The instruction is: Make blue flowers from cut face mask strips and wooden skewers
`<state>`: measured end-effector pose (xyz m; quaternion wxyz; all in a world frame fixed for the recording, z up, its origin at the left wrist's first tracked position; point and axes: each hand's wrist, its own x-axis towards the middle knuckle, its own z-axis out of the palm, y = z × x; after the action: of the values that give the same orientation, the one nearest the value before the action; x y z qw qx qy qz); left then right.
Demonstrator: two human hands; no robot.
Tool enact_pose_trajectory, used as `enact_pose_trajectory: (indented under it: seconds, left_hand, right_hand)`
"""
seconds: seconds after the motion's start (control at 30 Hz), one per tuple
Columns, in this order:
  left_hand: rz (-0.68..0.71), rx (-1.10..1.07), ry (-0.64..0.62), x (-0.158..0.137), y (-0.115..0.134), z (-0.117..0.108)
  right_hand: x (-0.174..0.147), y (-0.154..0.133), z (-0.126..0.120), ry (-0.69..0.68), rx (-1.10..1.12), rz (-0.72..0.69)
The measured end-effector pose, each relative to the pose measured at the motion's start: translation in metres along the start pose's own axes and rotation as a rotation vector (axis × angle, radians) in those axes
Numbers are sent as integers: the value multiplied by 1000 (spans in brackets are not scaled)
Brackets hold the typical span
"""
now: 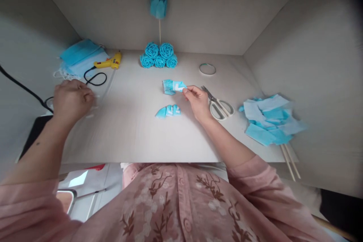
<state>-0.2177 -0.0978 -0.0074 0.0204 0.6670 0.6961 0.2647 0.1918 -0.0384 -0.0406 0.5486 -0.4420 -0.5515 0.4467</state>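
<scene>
In my right hand (197,100) a small blue fabric piece (170,86) with a white strip on it is pinched between thumb and fingertips, above the table. Below it lie several blue petal-shaped pieces (169,110) with white strips, overlapping in a row. My left hand (74,100) is closed and slightly blurred at the table's left side; what its fingers hold, if anything, is hidden. Small pale strips (90,115) lie close beside it. Right beside my right hand are scissors (218,104) with white handles.
Blue rolled roses (159,60) are stacked at the back, a blue tulip on a stick (159,6) above them. A yellow glue gun (113,61) and face masks (82,56) lie back left. A tape roll (207,69), blue scraps (269,119) and wooden sticks (289,162) are on the right.
</scene>
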Motion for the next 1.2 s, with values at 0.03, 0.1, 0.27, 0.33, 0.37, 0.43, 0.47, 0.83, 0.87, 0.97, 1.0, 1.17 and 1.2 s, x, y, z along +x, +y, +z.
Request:
enact_pose_trajectory:
  seconds: [0.03,0.1,0.27,0.33,0.37,0.43,0.47,0.83,0.87,0.97,1.0,1.17,1.2]
  left_hand:
    - [4,91,51,-1,10,0]
    - [69,238,121,1,34,0]
    - [219,-72,54,16,117,22]
    - [190,-331,-109,21,151,43]
    - [163,-458,-183,24,167,55]
    - [104,-694,-342,26,191,78]
    - [76,-796,-402,27,200,88]
    - [-193,-1088,-547,23,203,105]
    - [-188,-1089,-554,23,203,104]
    - [-172,-1100,-557,22,203,105]
    - [-170,-1109,-552,22,204,105]
    - [-176,-1223,-546,22,200,111]
    - [-177,-1242,-549,22,199,112]
  right_hand:
    - [0,0,0,-6,-2,2]
    - [-1,-1,0,-18,-5,4]
    - [-4,-5,1,-37,16,1]
    - [-5,-7,1,-49,24,0]
    - [-5,-8,1,-57,25,1]
    - [-6,-9,1,-73,13,12]
    - [-6,-9,1,-78,4,19]
    - [-5,-13,-3,-275,52,165]
    - [-5,-13,-4,-278,25,158]
    - [-6,-13,-4,-259,-52,111]
    - [-6,-12,-4,-255,-63,98]
    - [-7,-13,-3,-271,-45,85]
    - [-7,-13,-2,-273,-42,88]
